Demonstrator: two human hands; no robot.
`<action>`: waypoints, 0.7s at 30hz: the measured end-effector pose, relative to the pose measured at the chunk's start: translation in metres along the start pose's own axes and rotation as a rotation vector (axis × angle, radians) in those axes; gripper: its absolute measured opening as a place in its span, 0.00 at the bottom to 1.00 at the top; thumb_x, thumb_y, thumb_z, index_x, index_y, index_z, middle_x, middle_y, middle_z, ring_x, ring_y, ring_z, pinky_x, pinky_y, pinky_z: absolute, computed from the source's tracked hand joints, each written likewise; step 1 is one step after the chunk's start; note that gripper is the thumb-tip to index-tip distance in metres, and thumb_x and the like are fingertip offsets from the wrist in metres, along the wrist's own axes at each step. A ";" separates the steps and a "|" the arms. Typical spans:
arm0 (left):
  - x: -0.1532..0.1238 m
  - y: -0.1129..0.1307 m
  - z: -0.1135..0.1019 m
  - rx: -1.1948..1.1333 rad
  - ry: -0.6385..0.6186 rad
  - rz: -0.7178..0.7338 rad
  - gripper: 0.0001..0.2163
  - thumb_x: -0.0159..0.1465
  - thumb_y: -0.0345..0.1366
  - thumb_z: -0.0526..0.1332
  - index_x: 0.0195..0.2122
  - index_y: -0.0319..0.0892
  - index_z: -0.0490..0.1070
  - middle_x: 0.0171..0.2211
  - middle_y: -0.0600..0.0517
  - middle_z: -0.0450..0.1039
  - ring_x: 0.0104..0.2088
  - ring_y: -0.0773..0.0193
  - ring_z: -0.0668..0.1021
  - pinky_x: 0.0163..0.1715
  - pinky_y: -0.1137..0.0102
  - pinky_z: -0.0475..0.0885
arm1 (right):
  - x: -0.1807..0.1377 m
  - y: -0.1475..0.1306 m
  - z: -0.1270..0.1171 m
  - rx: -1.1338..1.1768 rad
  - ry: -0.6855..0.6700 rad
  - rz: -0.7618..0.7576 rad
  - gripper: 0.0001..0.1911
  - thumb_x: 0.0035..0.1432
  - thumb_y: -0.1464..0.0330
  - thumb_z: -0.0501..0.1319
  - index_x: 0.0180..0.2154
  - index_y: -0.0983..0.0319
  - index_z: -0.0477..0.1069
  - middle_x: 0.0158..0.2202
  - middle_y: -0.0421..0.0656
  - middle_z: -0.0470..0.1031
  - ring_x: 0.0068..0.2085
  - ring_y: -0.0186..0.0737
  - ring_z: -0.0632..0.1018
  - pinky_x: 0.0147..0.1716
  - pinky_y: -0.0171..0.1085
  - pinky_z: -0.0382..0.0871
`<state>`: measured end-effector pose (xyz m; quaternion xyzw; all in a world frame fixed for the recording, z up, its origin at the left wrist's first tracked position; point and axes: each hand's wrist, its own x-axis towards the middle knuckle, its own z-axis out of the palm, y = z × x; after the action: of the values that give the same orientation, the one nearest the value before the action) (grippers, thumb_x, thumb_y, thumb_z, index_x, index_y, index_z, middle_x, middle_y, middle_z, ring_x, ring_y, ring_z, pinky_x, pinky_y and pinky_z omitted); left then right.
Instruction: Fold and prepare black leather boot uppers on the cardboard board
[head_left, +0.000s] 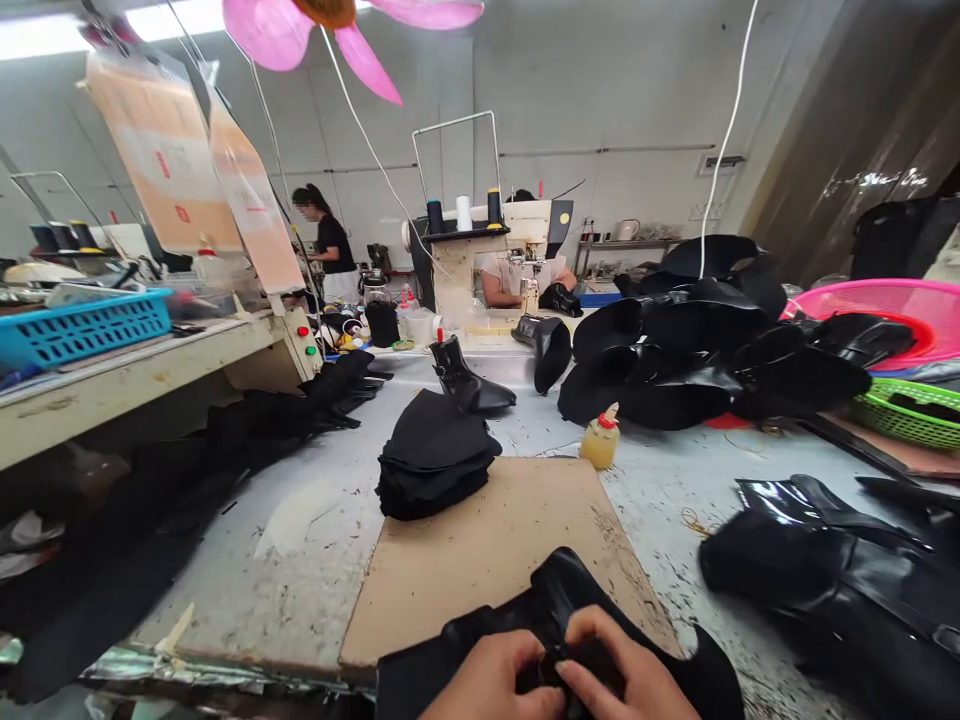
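Pinching a black leathery piece [556, 592] with left hand [489, 682] and right hand [631, 672] — I'm guessing light, floppy, slick; edges looking grabbiest — contact's half-hidden.

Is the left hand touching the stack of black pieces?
Apart. The head view shows bare tan board between the left hand and the stack of black pieces.

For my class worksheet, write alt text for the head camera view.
A person's left hand and right hand pinch a black piece over a tan board on a worktable. Farther back are stacked black pieces, a small bottle, a black boot and a sewing machine.
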<state>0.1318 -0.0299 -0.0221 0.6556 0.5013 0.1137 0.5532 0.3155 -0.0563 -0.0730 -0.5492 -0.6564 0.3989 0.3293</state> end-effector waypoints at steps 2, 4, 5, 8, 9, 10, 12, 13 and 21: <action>-0.004 0.000 -0.008 -0.026 -0.068 0.023 0.08 0.52 0.29 0.58 0.33 0.42 0.73 0.28 0.58 0.70 0.32 0.65 0.71 0.31 0.74 0.63 | 0.000 -0.006 -0.014 0.124 -0.159 -0.004 0.16 0.56 0.64 0.60 0.47 0.58 0.70 0.32 0.39 0.75 0.33 0.38 0.75 0.32 0.31 0.67; -0.007 -0.001 -0.012 -0.042 -0.113 -0.017 0.13 0.50 0.27 0.55 0.35 0.43 0.73 0.29 0.57 0.70 0.31 0.66 0.72 0.30 0.74 0.64 | -0.001 -0.016 -0.026 0.190 -0.327 -0.009 0.18 0.56 0.65 0.59 0.50 0.57 0.70 0.36 0.40 0.75 0.36 0.39 0.75 0.36 0.32 0.67; -0.008 -0.002 -0.013 -0.051 -0.127 -0.050 0.14 0.50 0.27 0.54 0.35 0.43 0.73 0.27 0.57 0.69 0.29 0.66 0.71 0.27 0.74 0.64 | -0.001 -0.022 -0.030 0.209 -0.384 -0.014 0.17 0.57 0.64 0.58 0.49 0.56 0.72 0.36 0.41 0.75 0.36 0.40 0.75 0.36 0.33 0.66; -0.009 -0.004 -0.012 -0.097 -0.165 -0.100 0.14 0.52 0.28 0.53 0.36 0.42 0.73 0.24 0.57 0.68 0.24 0.69 0.69 0.22 0.75 0.62 | 0.002 -0.036 -0.035 0.238 -0.432 0.015 0.11 0.56 0.61 0.58 0.38 0.58 0.74 0.30 0.38 0.73 0.32 0.38 0.72 0.32 0.32 0.64; -0.009 -0.004 -0.011 -0.103 -0.156 -0.093 0.13 0.53 0.29 0.53 0.36 0.42 0.73 0.24 0.58 0.68 0.23 0.69 0.69 0.22 0.76 0.61 | 0.004 -0.039 -0.035 0.226 -0.430 0.043 0.09 0.55 0.61 0.59 0.34 0.58 0.73 0.27 0.37 0.70 0.29 0.36 0.70 0.28 0.31 0.62; -0.009 -0.004 -0.010 -0.102 -0.142 -0.087 0.12 0.53 0.29 0.54 0.35 0.41 0.73 0.23 0.58 0.67 0.23 0.70 0.68 0.22 0.76 0.60 | 0.006 -0.042 -0.034 0.184 -0.423 0.076 0.06 0.54 0.63 0.59 0.29 0.58 0.70 0.24 0.35 0.67 0.27 0.34 0.68 0.26 0.30 0.60; -0.008 -0.005 -0.008 -0.092 -0.116 -0.071 0.10 0.53 0.30 0.54 0.33 0.41 0.73 0.23 0.58 0.67 0.22 0.71 0.67 0.21 0.77 0.58 | 0.009 -0.044 -0.031 0.026 -0.379 0.122 0.05 0.51 0.68 0.60 0.24 0.59 0.65 0.21 0.33 0.64 0.24 0.33 0.65 0.22 0.29 0.55; -0.008 -0.005 -0.008 -0.085 -0.106 -0.063 0.09 0.53 0.30 0.55 0.32 0.41 0.73 0.22 0.58 0.67 0.22 0.71 0.66 0.20 0.77 0.58 | 0.011 -0.045 -0.030 -0.063 -0.350 0.124 0.06 0.49 0.71 0.59 0.23 0.59 0.63 0.21 0.33 0.63 0.24 0.32 0.64 0.22 0.30 0.53; -0.002 -0.014 -0.005 -0.038 -0.094 0.005 0.07 0.53 0.31 0.58 0.31 0.41 0.73 0.22 0.59 0.66 0.24 0.69 0.68 0.22 0.76 0.59 | 0.015 -0.041 -0.011 -0.214 -0.319 0.102 0.07 0.46 0.75 0.61 0.29 0.59 0.67 0.20 0.30 0.60 0.24 0.31 0.63 0.23 0.30 0.51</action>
<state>0.1198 -0.0302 -0.0306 0.6507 0.4711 0.0937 0.5881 0.3033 -0.0429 -0.0314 -0.5433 -0.7102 0.4251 0.1403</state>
